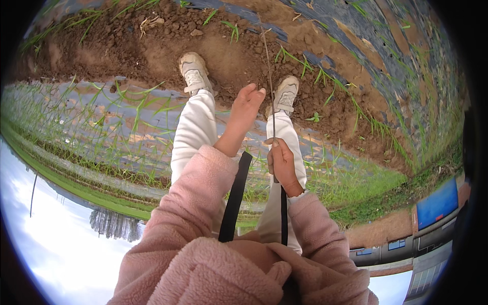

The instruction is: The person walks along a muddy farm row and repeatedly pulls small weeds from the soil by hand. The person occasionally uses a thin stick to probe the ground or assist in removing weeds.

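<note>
My right hand [282, 162] grips the dark handle end of a long thin metal rod [270, 76]. The rod reaches forward over the soil, passing beside my right shoe [286, 93]. Its far tip lies near the edge of a dark plastic mulch film [244, 13], and the tip's exact shape is too small to tell. Left of the rod, my left hand [247, 108] hovers above the bare soil [228, 65] between my feet. Its thumb and fingers are slightly apart, with nothing visible in them. My left shoe [193, 72] stands on the soil too.
Green seedlings [141, 99] grow through the mulch film behind my legs. Another film-covered bed [350, 45] with shoots lies ahead right. Two black straps [235, 198] hang between my arms. A dry root clump [150, 23] lies on the soil. Buildings [396, 244] stand farther off.
</note>
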Available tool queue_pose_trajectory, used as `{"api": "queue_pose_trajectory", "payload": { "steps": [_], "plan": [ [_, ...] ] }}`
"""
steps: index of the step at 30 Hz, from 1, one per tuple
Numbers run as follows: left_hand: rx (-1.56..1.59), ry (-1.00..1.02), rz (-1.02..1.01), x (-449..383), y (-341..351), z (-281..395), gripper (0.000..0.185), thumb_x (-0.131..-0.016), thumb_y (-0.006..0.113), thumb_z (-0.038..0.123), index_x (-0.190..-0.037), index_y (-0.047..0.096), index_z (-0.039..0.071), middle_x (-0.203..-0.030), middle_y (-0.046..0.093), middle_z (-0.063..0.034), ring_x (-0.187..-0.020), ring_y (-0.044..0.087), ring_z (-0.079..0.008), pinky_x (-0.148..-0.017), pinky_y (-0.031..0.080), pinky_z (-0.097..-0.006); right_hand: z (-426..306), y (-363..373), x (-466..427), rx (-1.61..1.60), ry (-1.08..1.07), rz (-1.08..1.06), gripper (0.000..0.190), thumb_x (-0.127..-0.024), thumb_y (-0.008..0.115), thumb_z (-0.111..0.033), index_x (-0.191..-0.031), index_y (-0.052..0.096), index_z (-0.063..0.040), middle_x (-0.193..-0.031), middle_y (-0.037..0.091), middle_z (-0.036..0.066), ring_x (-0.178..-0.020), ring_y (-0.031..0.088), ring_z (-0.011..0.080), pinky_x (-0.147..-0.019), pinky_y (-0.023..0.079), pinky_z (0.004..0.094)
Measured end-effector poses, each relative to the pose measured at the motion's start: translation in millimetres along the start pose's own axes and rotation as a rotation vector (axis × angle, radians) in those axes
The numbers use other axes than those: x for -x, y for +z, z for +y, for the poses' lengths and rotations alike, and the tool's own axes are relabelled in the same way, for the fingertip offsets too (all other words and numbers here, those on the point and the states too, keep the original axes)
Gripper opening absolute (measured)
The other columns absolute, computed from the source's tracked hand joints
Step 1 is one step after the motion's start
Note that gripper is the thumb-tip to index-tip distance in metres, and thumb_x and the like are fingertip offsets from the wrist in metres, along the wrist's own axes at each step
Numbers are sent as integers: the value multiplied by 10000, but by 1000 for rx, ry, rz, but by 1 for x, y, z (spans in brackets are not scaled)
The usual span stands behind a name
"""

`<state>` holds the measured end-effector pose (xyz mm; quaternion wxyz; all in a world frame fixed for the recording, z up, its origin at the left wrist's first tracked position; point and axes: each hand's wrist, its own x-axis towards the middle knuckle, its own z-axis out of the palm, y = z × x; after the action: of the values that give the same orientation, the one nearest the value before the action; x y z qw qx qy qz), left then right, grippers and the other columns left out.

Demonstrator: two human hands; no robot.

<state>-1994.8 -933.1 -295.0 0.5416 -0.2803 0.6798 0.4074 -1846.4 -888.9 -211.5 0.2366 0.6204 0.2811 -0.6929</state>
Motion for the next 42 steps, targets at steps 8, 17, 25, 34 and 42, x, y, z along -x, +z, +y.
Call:
{"api": "queue_pose_trajectory", "payload": {
  "steps": [8,17,25,34,42],
  "plan": [
    [151,-234,-323,-1,-9,4,491,-910,498,369,-1281,455,50,-1108,590,-113,-992,570,-191,-837,454,-320,1,21,5,165,-188,-61,280,-990,341,-257,-1018,508,-35,-529,384,-17,-393,328,50,-372,288,212],
    [75,110,-7,-2,-4,-3,448,-891,554,213,-1252,461,-35,-1186,547,-146,-1087,509,-181,-945,380,-277,2,16,-29,-112,85,43,294,-976,377,-307,-983,527,-54,-542,402,-12,-360,342,69,-329,289,223],
    [86,109,-30,1,-3,2,442,-885,565,215,-1238,467,-32,-1157,556,-139,-1058,516,-174,-929,389,-278,0,9,-32,-244,105,-9,288,-972,369,-290,-1006,518,-46,-540,405,-13,-355,342,74,-328,300,228],
    [65,102,-32,3,-4,4,447,-882,573,228,-1234,465,-27,-1141,561,-147,-1041,526,-177,-915,396,-276,4,0,-36,-585,160,-170,309,-977,309,-275,-1058,497,-44,-626,472,13,-357,348,98,-335,287,251],
    [67,116,-29,3,-4,5,416,-878,578,221,-1203,492,-24,-1106,584,-137,-1012,546,-170,-894,409,-267,1,7,-37,-616,248,-145,335,-974,329,-312,-1073,485,-32,-615,425,-18,-367,318,76,-323,304,232]
  ]
}}
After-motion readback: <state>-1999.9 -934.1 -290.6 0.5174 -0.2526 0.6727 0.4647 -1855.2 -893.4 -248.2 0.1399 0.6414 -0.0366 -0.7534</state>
